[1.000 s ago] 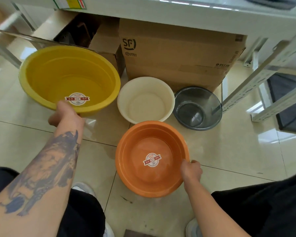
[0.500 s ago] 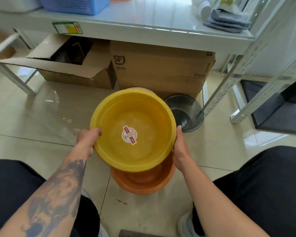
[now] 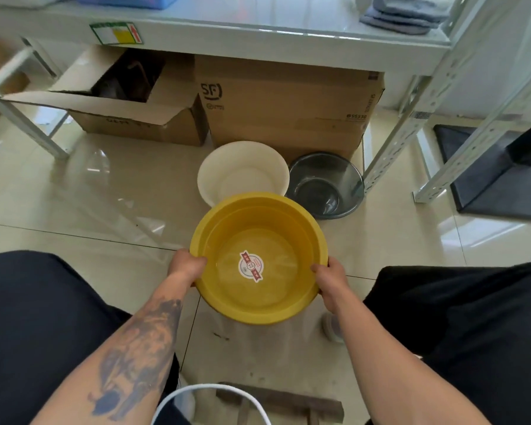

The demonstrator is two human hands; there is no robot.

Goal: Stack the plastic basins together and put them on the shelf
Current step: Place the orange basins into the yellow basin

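Left hand [image 3: 187, 265] gripped the left rim of the yellow basin [image 3: 259, 259], thumb hooked inside; right hand [image 3: 330, 279] gripped the right rim likewise. The basin sat centre frame, low between the knees, opening up; whether it rested on the floor could not be told. Round, smooth plastic, rolled rim, red-and-white sticker [image 3: 251, 266] on its bottom. Three basins counted in view: the yellow one, a white basin [image 3: 242, 173] just behind it, its near rim hidden by the yellow one, and a translucent grey basin [image 3: 327, 185] right of the white, touching or nearly so. Two cardboard boxes behind: an open box [image 3: 129, 111] upper left, a closed SF box [image 3: 288, 108] upper centre. Shelf [image 3: 258, 32] across the top, a perforated post [image 3: 390, 142] beside the grey basin. Tiled floor [image 3: 74, 210].
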